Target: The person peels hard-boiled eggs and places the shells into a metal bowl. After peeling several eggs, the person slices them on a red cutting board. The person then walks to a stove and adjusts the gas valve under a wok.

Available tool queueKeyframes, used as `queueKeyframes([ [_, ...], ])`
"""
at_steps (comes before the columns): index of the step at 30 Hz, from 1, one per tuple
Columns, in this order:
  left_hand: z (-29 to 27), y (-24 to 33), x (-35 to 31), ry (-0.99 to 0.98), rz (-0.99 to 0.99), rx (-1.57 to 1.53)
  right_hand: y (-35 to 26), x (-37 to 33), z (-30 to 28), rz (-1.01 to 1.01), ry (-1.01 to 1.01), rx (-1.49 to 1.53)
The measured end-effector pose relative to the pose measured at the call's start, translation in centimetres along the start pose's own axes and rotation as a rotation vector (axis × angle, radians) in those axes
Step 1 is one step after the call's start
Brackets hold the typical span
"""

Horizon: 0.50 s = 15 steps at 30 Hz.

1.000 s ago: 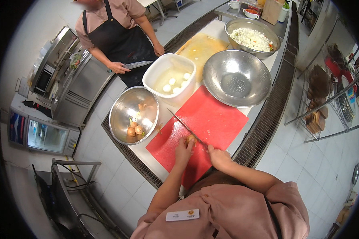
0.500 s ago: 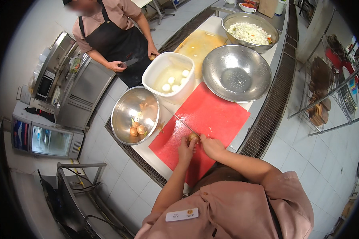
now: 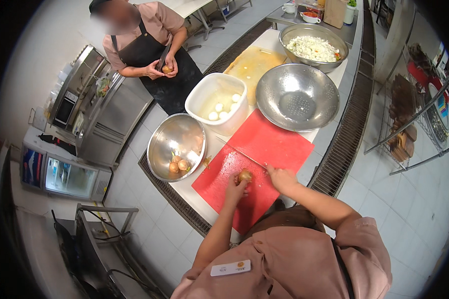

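Onion (image 3: 245, 176), near the middle of the board (image 3: 277, 137): rounded, golden-brown, cuts not discernible. Left hand (image 3: 235, 188): fingers closed around it. Right hand (image 3: 283, 180): fingers clamped on the knife (image 3: 248, 157), now drawn clear of the onion, blade toward the board's far-left edge; cutting appears interrupted.
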<state>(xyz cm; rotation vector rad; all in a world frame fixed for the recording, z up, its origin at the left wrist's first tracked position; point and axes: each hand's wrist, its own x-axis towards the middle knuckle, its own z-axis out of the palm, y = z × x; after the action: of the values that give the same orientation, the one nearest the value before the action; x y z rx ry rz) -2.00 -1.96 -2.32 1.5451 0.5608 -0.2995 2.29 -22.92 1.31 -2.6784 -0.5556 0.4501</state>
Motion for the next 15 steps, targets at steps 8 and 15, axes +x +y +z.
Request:
queueKeyframes([
  [8, -1.0, 1.7, -1.2, -0.026, -0.095, 0.052, -0.6, 0.7, 0.2, -0.154, 0.178, -0.105],
  [15, -2.2, -0.1, -1.6, 0.007, 0.017, 0.157, -4.3, 5.0, 5.3, -0.232, 0.05, 0.617],
])
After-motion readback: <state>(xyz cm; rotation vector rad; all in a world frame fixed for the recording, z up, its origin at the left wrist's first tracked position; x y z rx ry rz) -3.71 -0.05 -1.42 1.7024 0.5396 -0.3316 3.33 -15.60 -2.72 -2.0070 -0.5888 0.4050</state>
